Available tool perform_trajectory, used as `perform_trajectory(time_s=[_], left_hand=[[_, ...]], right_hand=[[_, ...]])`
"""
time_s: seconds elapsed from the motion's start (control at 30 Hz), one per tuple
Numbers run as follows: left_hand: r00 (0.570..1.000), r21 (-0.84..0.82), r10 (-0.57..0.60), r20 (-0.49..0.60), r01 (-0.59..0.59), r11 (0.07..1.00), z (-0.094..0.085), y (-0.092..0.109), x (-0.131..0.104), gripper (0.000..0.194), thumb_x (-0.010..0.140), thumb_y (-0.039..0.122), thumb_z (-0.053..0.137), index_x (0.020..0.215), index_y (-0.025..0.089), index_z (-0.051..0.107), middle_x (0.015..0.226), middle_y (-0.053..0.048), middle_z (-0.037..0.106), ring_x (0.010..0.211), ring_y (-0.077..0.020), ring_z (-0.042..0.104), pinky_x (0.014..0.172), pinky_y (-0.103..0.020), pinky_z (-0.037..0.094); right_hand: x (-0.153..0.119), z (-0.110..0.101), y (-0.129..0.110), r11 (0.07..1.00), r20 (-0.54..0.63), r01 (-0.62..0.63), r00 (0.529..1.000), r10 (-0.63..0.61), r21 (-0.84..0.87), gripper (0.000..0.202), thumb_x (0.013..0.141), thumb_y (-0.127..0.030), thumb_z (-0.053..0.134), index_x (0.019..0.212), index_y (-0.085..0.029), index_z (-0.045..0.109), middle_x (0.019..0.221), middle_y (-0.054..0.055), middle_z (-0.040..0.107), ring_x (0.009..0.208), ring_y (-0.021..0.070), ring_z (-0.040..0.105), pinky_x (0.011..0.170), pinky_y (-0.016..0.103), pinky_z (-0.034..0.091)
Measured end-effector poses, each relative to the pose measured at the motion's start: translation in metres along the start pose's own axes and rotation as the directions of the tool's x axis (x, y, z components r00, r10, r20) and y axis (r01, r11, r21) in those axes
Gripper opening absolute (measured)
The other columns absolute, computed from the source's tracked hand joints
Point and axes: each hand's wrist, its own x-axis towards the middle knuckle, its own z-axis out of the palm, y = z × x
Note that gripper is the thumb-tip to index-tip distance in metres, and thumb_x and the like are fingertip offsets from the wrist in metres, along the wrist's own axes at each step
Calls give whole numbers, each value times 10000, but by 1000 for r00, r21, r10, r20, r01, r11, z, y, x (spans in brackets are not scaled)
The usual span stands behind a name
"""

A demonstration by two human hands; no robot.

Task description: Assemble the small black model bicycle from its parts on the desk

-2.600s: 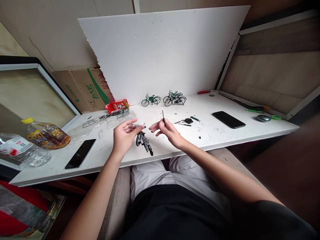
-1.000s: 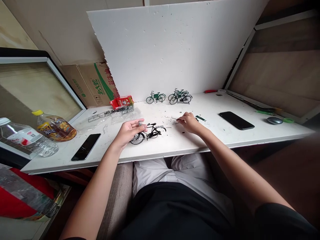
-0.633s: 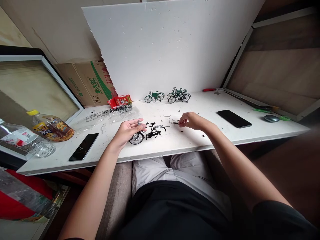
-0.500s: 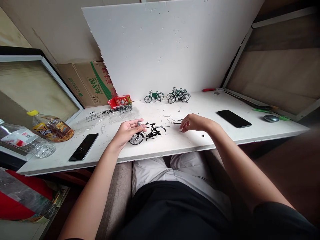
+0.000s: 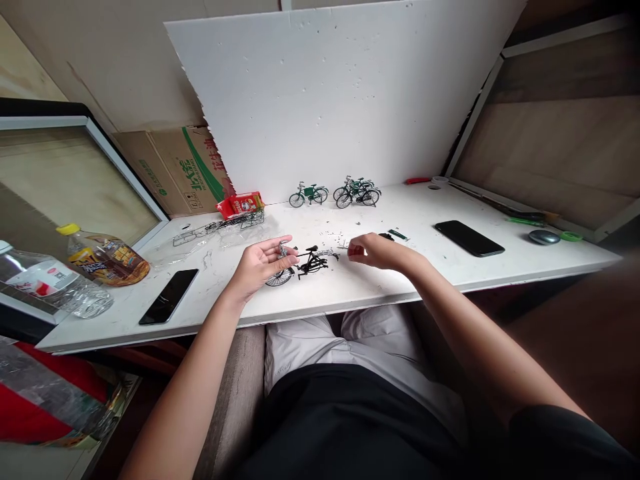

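Observation:
My left hand (image 5: 263,267) is closed on a small black model bicycle (image 5: 314,262), gripping it near the silvery handlebar. The bicycle stands roughly upright over the table, its front wheel (image 5: 280,277) below my fingers and its rear end pointing right. Just right of the rear rack, my right hand (image 5: 367,251) hovers with bent fingers drawn together. Whatever its fingertips hold, if anything, is hidden from me. Behind that hand lie a small black piece (image 5: 386,236) and a dark green piece (image 5: 398,235). Tiny loose parts (image 5: 333,233) are scattered behind the bicycle.
Several finished-looking model bicycles, one a green bicycle (image 5: 309,195), stand before a white foam board (image 5: 320,100). Phones lie left (image 5: 169,297) and right (image 5: 469,238). Bottles (image 5: 107,257), a red packet (image 5: 241,205), black part frames (image 5: 220,227) and a mouse (image 5: 544,237) surround the work.
My right hand has moved left, closer to the bicycle's rear, uncovering the black and green pieces behind it. The bicycle has shifted slightly right in my left hand.

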Motion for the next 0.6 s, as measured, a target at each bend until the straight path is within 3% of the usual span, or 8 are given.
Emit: perform_trajectory(time_s=[0.13,0.23,0.33,0.5,0.6], left_hand=[[998,66,17,63,-21,998,2,2,-3,820,698,399,1003,1407,116,703,1119,-143,811,997,-252,780,977,-417,615],[993,85,14,117,-24,996,6,4,-8,822,713,396,994,1431,132,692,1134,-146,807,1003,-256,776,942,-409,624],[986,122,45,162,-66,990,11,8,-12,778,743,389,976,1423,134,699,1115,-140,805,1014,-255,773,965,-415,621],[971,206,99,217,-144,968,19,12,-18,752,787,399,948,1452,159,690,1126,-135,789,1027,-248,767,974,-403,623],[969,228,109,220,-160,960,22,14,-21,764,787,401,949,1466,170,685,1082,-118,785,1007,-237,767,987,-401,622]], right_hand=[[2,-2,-2,946,-261,193,957,-124,261,202,1013,-340,679,1052,-189,807,1071,99,816,935,216,746,842,349,566],[2,-5,-8,815,-345,296,930,-127,499,288,974,-482,746,1004,-199,794,1027,89,793,922,211,730,822,357,574],[0,-4,-21,680,-414,370,904,-107,633,336,905,-539,826,940,-208,782,972,64,760,874,182,688,777,336,559],[-5,1,-44,536,-383,370,919,-93,759,310,890,-511,856,952,-212,810,898,45,757,804,152,663,727,315,544],[-5,6,-51,500,-321,343,938,-132,795,307,859,-484,890,980,-207,838,849,42,775,772,156,680,696,312,543]])
